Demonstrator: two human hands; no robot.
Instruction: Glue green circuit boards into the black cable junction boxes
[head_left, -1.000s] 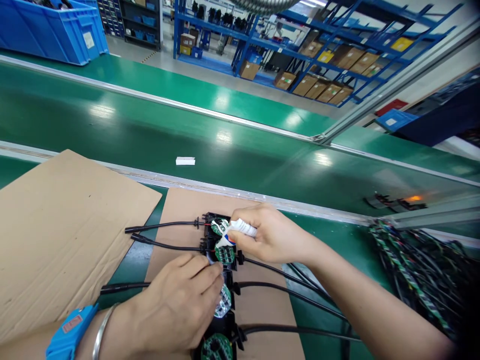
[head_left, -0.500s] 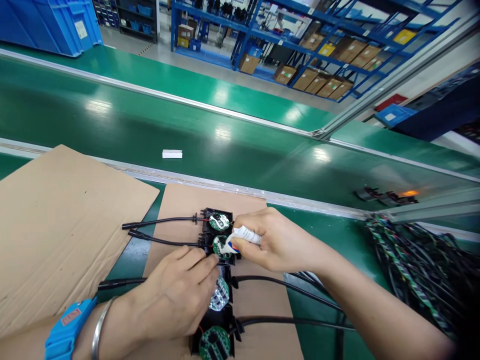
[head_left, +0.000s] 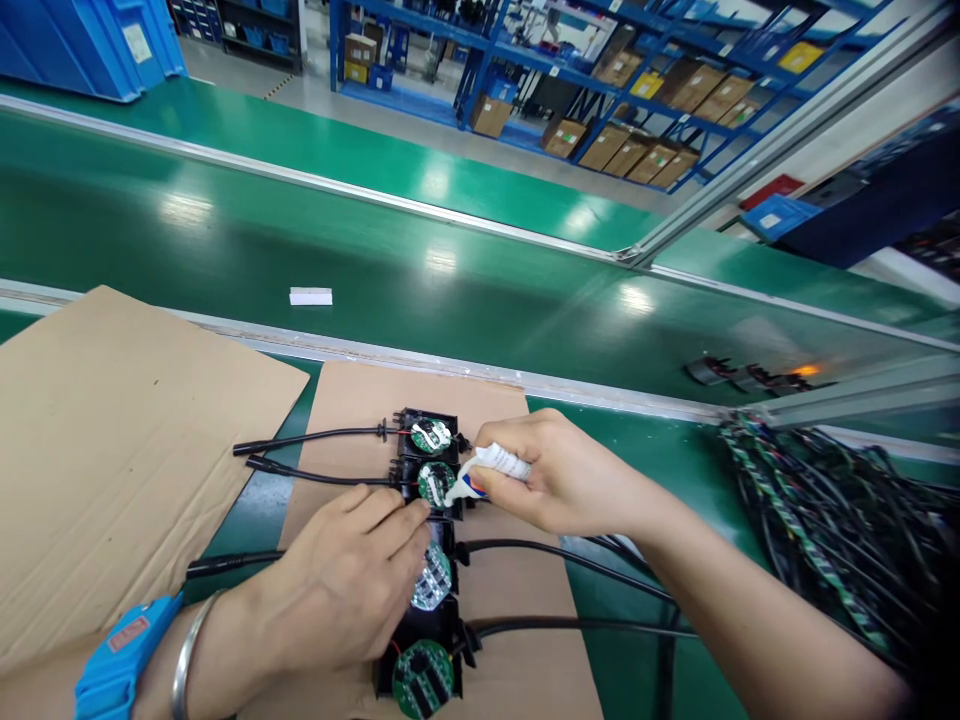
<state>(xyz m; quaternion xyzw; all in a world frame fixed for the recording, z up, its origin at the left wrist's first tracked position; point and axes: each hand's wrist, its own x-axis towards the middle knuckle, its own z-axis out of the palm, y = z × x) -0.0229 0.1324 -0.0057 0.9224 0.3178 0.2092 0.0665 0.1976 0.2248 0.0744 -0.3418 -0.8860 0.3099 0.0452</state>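
Observation:
My right hand point(head_left: 551, 475) is closed round a white squeeze tube point(head_left: 501, 462) with blue and orange print. Its nozzle points down at the lower right edge of a round green circuit board point(head_left: 435, 482), which carries white paste. This board sits in a black housing, second from the far end of a row. The farthest board point(head_left: 430, 436) also has white paste on it. My left hand point(head_left: 352, 575) holds the housings from the left, fingertips by the second and third ones. It partly covers the third board point(head_left: 433, 580). The nearest board point(head_left: 424, 680) shows dark components.
Cardboard point(head_left: 517, 400) lies under the row, with another sheet point(head_left: 135, 450) at left. Black cables point(head_left: 570, 560) run out both sides. A wire bundle point(head_left: 832, 530) lies at right. Beyond the metal rail, a white strip point(head_left: 310, 297) lies on the green belt point(head_left: 487, 310).
The tube's nozzle has moved across the second board to its lower right edge. The white strip and the parts on the belt have shifted left. My left hand stays on the housings.

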